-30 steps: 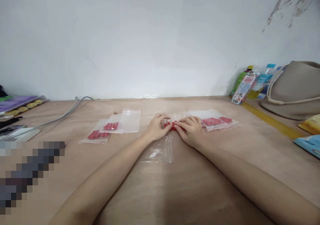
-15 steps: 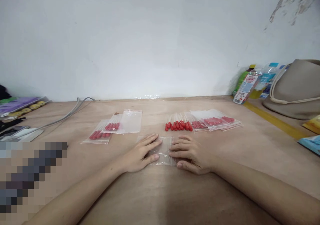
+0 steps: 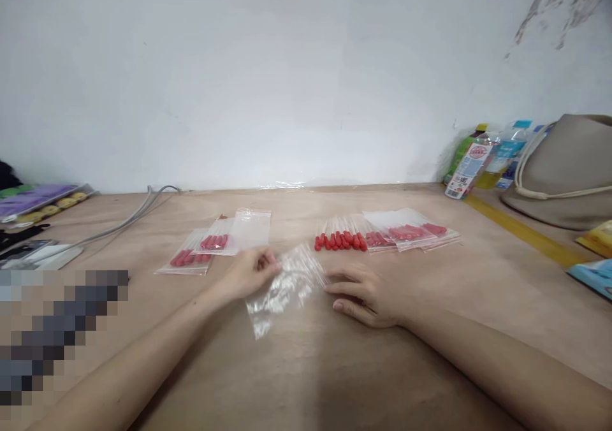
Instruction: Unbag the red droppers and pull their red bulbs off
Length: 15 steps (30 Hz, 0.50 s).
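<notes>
A clear zip bag (image 3: 291,284) is pinched along its left edge by my left hand (image 3: 253,270). It is tilted up off the table and looks blurred, with nothing visible inside. My right hand (image 3: 366,296) is at the bag's right side, fingers apart and low over the table; whether its fingertips touch the bag I cannot tell. Beyond the hands lies a row of red-tipped sticks (image 3: 340,240). Packed bags of red-tipped sticks (image 3: 414,232) overlap to their right. More packed bags (image 3: 191,259) lie at the left, partly under a whitish flat bag (image 3: 253,230).
Bottles (image 3: 511,153), a carton (image 3: 467,168) and a beige hat (image 3: 564,169) stand at the back right by the wall. A yellow strip (image 3: 521,227) runs along the table there. Grey cables (image 3: 129,222) and a purple-and-yellow pack (image 3: 43,203) are at the left.
My left hand has gone from lying flat on the clear bag to pinching its left edge and lifting it. My right hand stays nearly in place.
</notes>
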Tool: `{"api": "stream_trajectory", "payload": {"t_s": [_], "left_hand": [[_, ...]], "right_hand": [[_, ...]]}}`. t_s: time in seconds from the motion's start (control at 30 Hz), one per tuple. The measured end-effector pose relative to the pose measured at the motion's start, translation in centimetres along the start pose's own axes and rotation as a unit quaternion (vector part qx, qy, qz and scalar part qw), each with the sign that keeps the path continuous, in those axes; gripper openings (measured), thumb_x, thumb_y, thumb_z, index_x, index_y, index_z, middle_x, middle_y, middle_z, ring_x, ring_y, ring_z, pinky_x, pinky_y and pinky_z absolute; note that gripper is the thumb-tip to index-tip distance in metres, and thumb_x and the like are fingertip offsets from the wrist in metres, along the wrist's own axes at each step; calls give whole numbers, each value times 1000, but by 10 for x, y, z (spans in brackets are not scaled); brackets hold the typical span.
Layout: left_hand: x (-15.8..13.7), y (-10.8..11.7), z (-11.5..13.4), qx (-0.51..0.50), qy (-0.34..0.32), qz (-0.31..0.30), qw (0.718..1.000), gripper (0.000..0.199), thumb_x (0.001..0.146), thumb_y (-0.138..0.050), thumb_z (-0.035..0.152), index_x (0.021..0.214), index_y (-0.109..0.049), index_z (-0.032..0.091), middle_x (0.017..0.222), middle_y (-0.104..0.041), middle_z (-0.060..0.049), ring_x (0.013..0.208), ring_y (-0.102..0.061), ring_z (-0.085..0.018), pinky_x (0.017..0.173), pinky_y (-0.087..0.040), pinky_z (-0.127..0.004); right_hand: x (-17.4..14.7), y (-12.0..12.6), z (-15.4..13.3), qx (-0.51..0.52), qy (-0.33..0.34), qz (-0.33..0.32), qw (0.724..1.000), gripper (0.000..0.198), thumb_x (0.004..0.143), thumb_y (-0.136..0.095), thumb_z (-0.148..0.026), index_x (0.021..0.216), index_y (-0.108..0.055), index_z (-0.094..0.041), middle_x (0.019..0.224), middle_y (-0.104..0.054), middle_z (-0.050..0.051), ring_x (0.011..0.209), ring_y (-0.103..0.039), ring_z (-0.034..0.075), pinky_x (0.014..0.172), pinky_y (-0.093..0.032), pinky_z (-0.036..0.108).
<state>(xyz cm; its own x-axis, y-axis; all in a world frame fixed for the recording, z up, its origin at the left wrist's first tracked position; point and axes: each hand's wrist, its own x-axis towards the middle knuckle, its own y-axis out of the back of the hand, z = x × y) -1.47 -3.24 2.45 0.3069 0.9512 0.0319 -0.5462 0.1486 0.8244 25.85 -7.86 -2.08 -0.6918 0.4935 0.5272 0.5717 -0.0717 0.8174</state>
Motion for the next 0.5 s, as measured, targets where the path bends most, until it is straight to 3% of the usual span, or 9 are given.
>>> {"api": "stream_trajectory", "payload": {"t_s": [0.1,0.17,0.37,0.43,0.5], "left_hand": [[17,20,-19,72,71,177,979,27,73,-51,43,82,-56,18,71,-61,0,65,-55,-16,57,-37,-25],[28,31,-38,108,126,230,959,32,74,-49,43,93,-54,18,74,-62,-1,69,-57,-19,59,-37,-27],[42,60,-84,196,235,263,915,33,77,-46,39,96,-53,13,105,-58,-14,99,-51,-29,76,-38,-35],[41,70,-94,205,254,252,911,36,76,-47,42,92,-56,11,101,-60,-17,97,-51,-32,75,-37,-38],[38,78,-100,193,274,220,916,41,69,-54,50,83,-59,11,83,-64,-15,86,-55,-33,69,-38,-37]], "right_hand": [[-1,-1,0,-17,-5,13,1000,23,84,-50,-30,100,-62,-20,113,-56,11,101,-54,19,84,-45,33],[-1,-1,0,-21,-6,20,1000,22,84,-50,-30,99,-63,-20,112,-56,12,100,-54,19,83,-46,33],[-1,-2,0,-12,-16,20,1000,21,83,-52,-29,97,-64,-19,114,-54,12,94,-55,18,81,-47,33],[-1,-3,0,-12,-16,18,1000,21,83,-52,-29,97,-64,-19,114,-54,12,92,-55,17,81,-47,33],[-1,-4,1,-8,-15,17,1000,21,83,-52,-29,97,-63,-19,114,-53,12,92,-55,17,80,-47,33]]}}
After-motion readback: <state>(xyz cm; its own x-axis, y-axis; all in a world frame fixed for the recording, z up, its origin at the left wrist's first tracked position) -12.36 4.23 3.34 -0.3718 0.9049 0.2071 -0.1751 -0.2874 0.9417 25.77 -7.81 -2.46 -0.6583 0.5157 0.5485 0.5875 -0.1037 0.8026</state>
